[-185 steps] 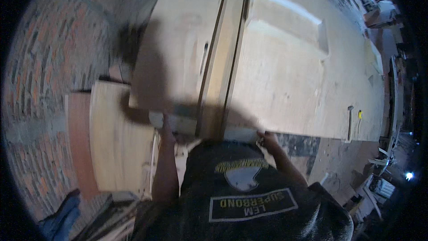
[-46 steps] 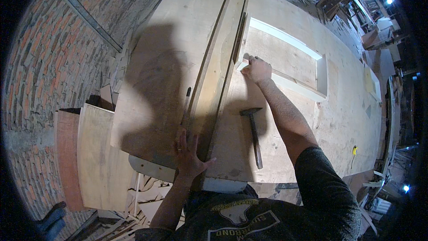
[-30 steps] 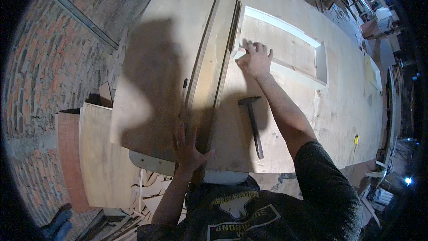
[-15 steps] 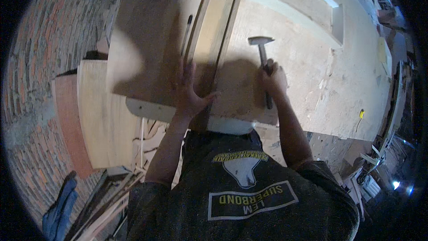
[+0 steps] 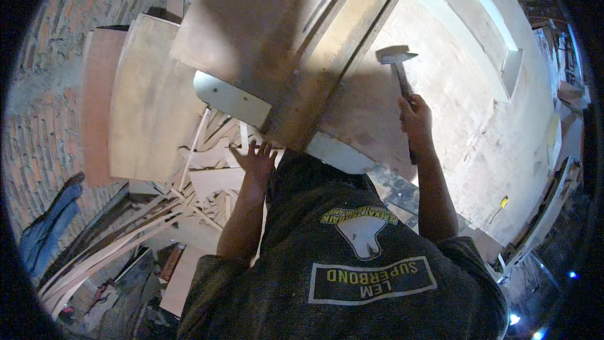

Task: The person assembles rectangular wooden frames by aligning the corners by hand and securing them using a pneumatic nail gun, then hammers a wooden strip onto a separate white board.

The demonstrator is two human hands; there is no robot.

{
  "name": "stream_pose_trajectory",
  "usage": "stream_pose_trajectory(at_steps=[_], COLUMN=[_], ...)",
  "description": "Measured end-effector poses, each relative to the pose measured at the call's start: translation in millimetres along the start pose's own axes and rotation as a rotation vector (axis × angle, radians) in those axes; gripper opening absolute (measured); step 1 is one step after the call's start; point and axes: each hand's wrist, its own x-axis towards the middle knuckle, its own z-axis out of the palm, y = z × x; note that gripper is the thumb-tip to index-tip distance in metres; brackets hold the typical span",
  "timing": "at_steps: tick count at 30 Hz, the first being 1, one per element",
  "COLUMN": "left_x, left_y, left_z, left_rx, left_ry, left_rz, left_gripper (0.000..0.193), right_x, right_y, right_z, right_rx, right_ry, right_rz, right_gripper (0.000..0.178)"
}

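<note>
Pale plywood makes up the broad sheet [image 5: 469, 129], its face smudged and faintly grained, with the hammer [image 5: 401, 79] above its near part; whether the head touches the surface I cannot tell. The right hand [image 5: 416, 123] is wrapped around the dark handle, whereas a second ago the hammer lay loose on the sheet and that hand was at the corner of the shallow white-edged frame [image 5: 453, 31]. The left hand [image 5: 257, 158], spread over the long wooden channel [image 5: 362, 28] half a second ago, has now come off it and grips nothing, fingers splayed near the sheet's edge, above a tangle of thin, angular wood offcuts [image 5: 217, 179]. The hammer's metal head tapers to a wedge at one end. The channel is straight, yellowish, with darker raised sides; a slim dark-capped pen [image 5: 319, 7] lies beside it. Beneath the sheet's edge sticks out a whitish, round-cornered piece [image 5: 233, 97] with two dark spots. Leftward, a smooth reddish board [image 5: 100, 107] and a streaky tan one [image 5: 141, 104] stand by rough brick [image 5: 38, 126].
</note>
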Motion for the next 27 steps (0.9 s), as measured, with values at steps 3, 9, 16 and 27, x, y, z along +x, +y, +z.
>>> stream_pose_trajectory(at_steps=[3, 9, 16, 27], left_x=[3, 14, 23, 20], left_y=[-18, -15, -16, -20], left_z=[71, 95, 89, 87], left_rx=[-0.002, -0.116, -0.162, -0.172], left_ry=[-0.314, -0.666, -0.687, -0.674], left_rz=[0.123, 0.146, 0.086, 0.140], left_gripper=[0.105, 0.093, 0.095, 0.096], right_x=[-15, -51, -65, -45], right_y=[9, -10, -55, -43], right_z=[1, 25, 55, 51], right_rx=[-0.136, -0.435, -0.638, -0.766], right_ry=[0.013, -0.070, -0.105, -0.040], right_rz=[-0.215, -0.471, -0.523, -0.728], right_gripper=[0.023, 0.036, 0.044, 0.064])
